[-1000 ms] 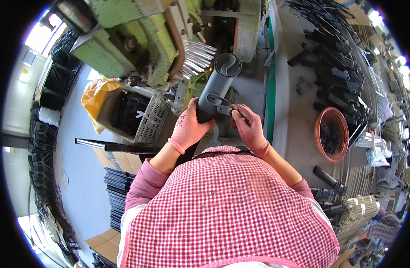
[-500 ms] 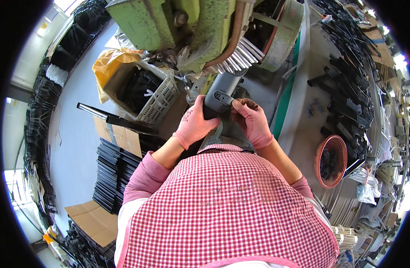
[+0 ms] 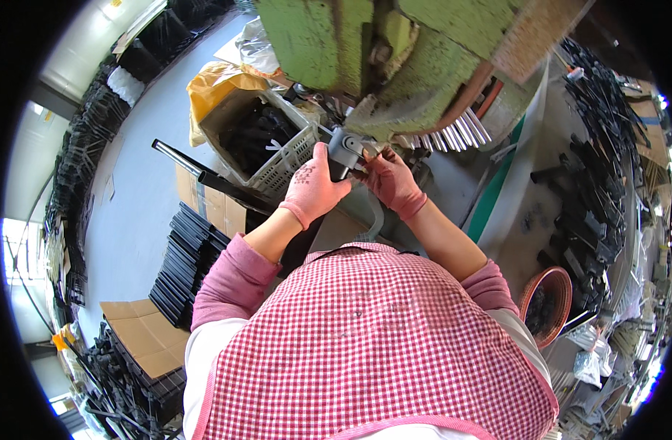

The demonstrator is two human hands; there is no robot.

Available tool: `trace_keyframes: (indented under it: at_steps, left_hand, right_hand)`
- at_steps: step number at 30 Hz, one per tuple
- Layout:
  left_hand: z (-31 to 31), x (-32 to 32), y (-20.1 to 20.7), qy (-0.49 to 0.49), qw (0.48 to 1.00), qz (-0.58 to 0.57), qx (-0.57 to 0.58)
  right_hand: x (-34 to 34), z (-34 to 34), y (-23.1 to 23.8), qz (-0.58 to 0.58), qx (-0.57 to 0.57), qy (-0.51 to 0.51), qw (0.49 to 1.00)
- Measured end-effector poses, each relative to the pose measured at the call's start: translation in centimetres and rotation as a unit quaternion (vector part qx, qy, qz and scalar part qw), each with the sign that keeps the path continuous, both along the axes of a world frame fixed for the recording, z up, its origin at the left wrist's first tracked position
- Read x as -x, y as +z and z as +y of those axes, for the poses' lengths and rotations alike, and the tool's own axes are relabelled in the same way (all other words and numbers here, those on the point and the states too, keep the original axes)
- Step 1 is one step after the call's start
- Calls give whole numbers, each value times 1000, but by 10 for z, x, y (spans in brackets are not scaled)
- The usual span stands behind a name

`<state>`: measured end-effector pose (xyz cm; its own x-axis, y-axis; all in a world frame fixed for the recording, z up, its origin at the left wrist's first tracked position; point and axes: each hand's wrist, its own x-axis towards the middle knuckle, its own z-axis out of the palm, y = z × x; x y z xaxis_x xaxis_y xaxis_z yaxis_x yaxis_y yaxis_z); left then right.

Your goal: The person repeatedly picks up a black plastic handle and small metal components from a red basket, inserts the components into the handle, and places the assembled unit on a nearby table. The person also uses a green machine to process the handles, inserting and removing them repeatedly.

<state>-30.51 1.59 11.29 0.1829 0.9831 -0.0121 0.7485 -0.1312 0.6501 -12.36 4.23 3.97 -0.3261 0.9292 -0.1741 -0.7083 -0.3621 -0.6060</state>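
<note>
A grey fitting (image 3: 343,149) with a round boss sits on the end of a dark tube below the green machine (image 3: 431,81). My left hand (image 3: 314,189), in a pink glove, is closed round the fitting and tube from the left, its thumb pointing up along the side. From the right, my gloved right hand (image 3: 392,182), fingertips darkened, pinches at the edge of the fitting. What lies between those fingertips is too small and hidden to make out. Several shiny metal rods (image 3: 449,133) stick out under the machine, apart from my hands.
Left of my hands stands a pale plastic crate (image 3: 288,160) of black parts, with a yellow bag (image 3: 210,88) at its edge. Black tubes (image 3: 186,257) are stacked nearer me beside cardboard (image 3: 147,339). To the right are a red basket (image 3: 562,301) and black parts (image 3: 578,202).
My view has shifted, so the machine appears farther right. Both hands and the fitting have moved left, away from the rods. The fitting is now tilted differently, and my right hand still pinches beside it.
</note>
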Motion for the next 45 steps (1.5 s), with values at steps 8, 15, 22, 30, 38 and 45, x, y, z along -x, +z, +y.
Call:
trace_keyframes:
  at_steps: [8, 15, 22, 30, 38, 45]
  left_hand:
    - [18, 4, 3, -26, 994, 108, -13]
    - [44, 21, -8, -57, 984, 46, 160]
    - [59, 26, -33, -92, 978, 75, 174]
    - [64, 30, -27, -112, 974, 71, 187]
    - [67, 33, -43, -114, 982, 39, 143]
    - [68, 35, -35, -94, 983, 68, 141]
  right_hand:
    - [14, 6, 2, 22, -15, -18, 999]
    - [20, 15, -1, -204, 44, -84, 974]
    - [23, 9, -18, -261, 84, -118, 954]
    - [31, 1, -19, -205, 76, -171, 961]
    - [28, -3, -16, -204, 91, -136, 965]
    - [33, -9, -10, -161, 86, -142, 973]
